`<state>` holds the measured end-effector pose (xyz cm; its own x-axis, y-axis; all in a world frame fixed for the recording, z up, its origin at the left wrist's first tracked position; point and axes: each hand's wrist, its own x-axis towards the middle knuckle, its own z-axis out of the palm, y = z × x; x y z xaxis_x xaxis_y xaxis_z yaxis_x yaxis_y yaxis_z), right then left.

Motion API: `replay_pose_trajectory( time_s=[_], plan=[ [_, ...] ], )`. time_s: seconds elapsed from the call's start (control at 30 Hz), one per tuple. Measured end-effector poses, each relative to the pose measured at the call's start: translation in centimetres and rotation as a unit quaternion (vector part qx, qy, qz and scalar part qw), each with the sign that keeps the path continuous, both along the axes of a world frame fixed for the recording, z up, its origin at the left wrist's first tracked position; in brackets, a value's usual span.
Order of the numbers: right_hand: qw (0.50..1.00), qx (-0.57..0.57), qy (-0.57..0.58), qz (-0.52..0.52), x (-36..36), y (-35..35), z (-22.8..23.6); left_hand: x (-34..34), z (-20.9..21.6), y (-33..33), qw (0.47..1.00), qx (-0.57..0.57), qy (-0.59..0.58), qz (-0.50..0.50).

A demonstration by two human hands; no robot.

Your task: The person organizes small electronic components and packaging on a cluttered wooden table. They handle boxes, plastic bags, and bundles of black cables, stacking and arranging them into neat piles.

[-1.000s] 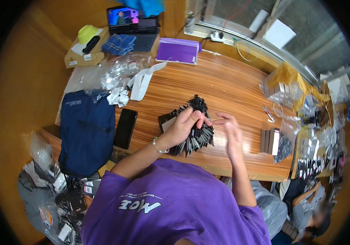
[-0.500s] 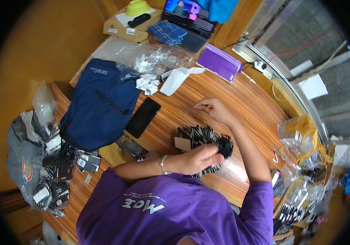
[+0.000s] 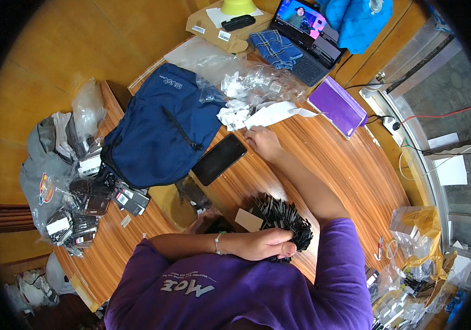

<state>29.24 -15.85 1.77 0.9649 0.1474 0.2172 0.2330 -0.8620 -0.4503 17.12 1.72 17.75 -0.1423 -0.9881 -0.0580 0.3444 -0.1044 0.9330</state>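
Observation:
My left hand (image 3: 268, 243), with a beaded bracelet on its wrist, is closed around a thick bundle of black tags (image 3: 284, 215), their edges fanned out like bristles. A beige card (image 3: 248, 220) juts from the bundle's left side. My right hand (image 3: 263, 142) is stretched farther across the wooden table, its fingers bent and close together at the tabletop. Whatever its fingertips may hold is too small to make out. Just beyond lie a white paper strip (image 3: 279, 114) and crumpled white paper (image 3: 234, 114). A black phone (image 3: 219, 159) lies left of my right hand.
A navy bag (image 3: 164, 129) covers the table's left part, with bagged tags (image 3: 89, 198) beside it. Clear plastic wrap (image 3: 257, 80), a laptop (image 3: 307, 33) and a purple case (image 3: 338, 107) are at the back. A yellow plastic bag (image 3: 430, 231) and packets crowd the right edge.
The whole view has shifted. My right hand has moved left, nearer the phone and the white paper, and its fingers look more bent. The left hand keeps its hold on the bundle.

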Motion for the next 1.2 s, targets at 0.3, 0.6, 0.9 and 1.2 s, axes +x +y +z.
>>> replay_pose_trajectory(
  time_s=[0.3,0.6,0.9,1.2],
  plan=[
    [0.996,0.056,0.027,-0.07,-1.3,0.5,0.1,0.0,-0.3,-0.6,0.999,0.023,0.029,-0.008],
    [0.995,-0.001,0.041,-0.091,1.2,1.5,-0.9,0.2,-0.8,-0.2,0.998,0.003,0.063,0.015],
    [0.997,0.041,0.015,-0.066,-0.9,1.4,0.4,0.1,-0.6,-0.5,0.995,-0.029,0.085,0.037],
    [0.888,0.357,-0.02,-0.29,-18.9,-3.4,12.7,0.5,-0.8,-3.3,0.96,0.048,0.164,0.22]
  ],
)
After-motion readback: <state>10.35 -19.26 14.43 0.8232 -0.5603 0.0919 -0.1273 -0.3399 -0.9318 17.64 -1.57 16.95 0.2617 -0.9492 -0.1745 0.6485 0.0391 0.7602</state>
